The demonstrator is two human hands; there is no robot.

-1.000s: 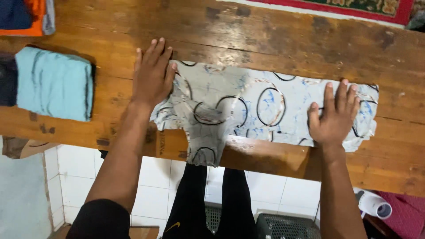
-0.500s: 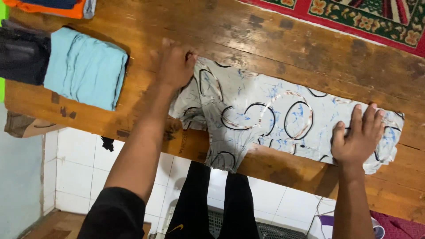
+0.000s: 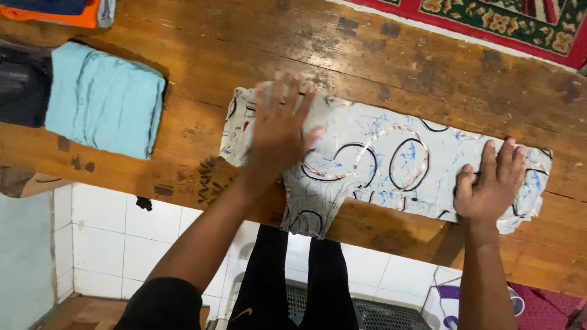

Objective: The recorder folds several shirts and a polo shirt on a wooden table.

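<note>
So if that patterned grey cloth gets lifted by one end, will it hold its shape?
Probably not. The patterned cloth looks thin and floppy: one flap already droops over the wooden table edge. It likely slides easily and seems light, lying flat under the left hand and right hand.

A worn wooden table (image 3: 391, 55) carries a long patterned grey garment (image 3: 379, 162) with black rings, one flap hanging over the near edge. Well apart at the left end lie a folded light-blue cloth (image 3: 104, 101), a dark garment (image 3: 21, 91) touching it, and an orange-edged pile (image 3: 55, 12).
</note>
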